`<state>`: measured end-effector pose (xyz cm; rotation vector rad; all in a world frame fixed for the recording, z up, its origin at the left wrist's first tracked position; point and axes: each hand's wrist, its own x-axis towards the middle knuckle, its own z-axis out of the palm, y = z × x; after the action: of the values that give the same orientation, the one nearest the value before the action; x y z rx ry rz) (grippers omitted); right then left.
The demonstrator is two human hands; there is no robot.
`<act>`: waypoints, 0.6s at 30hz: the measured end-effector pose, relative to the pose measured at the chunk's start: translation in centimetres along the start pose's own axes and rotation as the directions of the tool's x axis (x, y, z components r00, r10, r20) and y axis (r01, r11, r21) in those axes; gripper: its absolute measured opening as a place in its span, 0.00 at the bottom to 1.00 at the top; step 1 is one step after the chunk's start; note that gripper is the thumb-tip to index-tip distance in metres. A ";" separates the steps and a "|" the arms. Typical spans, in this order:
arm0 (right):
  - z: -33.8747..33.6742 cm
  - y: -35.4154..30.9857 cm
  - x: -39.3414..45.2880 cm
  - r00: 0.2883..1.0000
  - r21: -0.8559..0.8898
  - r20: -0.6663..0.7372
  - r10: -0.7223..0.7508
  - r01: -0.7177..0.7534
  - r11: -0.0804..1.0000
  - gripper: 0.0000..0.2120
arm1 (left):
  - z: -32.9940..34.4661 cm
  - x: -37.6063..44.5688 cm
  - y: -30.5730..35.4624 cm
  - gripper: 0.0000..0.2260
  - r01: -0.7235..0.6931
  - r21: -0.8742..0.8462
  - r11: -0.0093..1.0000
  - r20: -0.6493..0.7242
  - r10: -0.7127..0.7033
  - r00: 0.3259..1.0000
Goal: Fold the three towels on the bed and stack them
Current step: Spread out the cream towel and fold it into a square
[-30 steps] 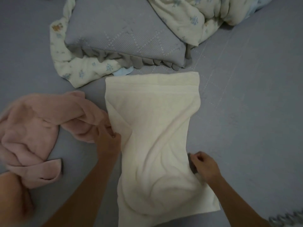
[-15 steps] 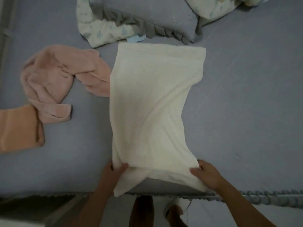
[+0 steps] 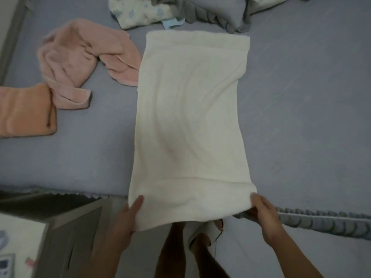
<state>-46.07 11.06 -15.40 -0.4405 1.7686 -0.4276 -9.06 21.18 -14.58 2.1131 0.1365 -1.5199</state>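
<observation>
While the grey bed (image 3: 301, 117) carries it, the cream towel (image 3: 190, 117) stretches away from both grips, left hand (image 3: 128, 215) and right hand (image 3: 263, 213) each grasping a near corner, pulled flatter than before.

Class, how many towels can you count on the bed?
3: cream towel spread out centre, pink towel crumpled upper left, orange towel folded at left edge.

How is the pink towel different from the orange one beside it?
The pink towel lies crumpled and twisted, while the orange towel is folded into a flat, neat rectangle. The pink towel sprawls widely; the orange towel is compact and partly cut off by the frame edge. Both rest on the grey bed, untouched by either hand.
</observation>
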 end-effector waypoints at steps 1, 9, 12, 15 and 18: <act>0.5 0.5 -0.5 0.996 -0.057 0.089 0.021 -0.016 0.998 0.04 | 0.2 0.0 -0.8 0.14 0.031 0.080 0.996 0.037 -0.034 0.999; 2.2 3.4 -1.5 0.983 -0.294 0.173 0.055 -0.001 0.956 0.13 | 1.0 -0.8 -4.3 0.05 0.038 0.086 0.996 -0.006 -0.038 0.999; 0.8 4.5 -2.3 0.985 -0.359 0.113 0.132 -0.083 0.930 0.20 | -0.6 -1.8 -5.2 0.06 0.057 0.138 0.989 -0.109 -0.042 0.993; -1.2 5.6 -2.9 0.969 -0.413 0.064 0.238 -0.191 0.890 0.21 | -2.6 -2.8 -6.8 0.06 0.129 0.207 0.970 -0.134 -0.103 0.986; -2.3 5.5 -3.5 0.972 -0.338 0.063 0.227 -0.193 0.921 0.15 | -4.2 -3.9 -7.3 0.05 0.189 0.175 0.966 -0.132 -0.167 0.977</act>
<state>-47.91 17.67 -14.71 -0.4903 1.7699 0.0466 -9.64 30.24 -12.74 2.3952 0.2409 -1.5640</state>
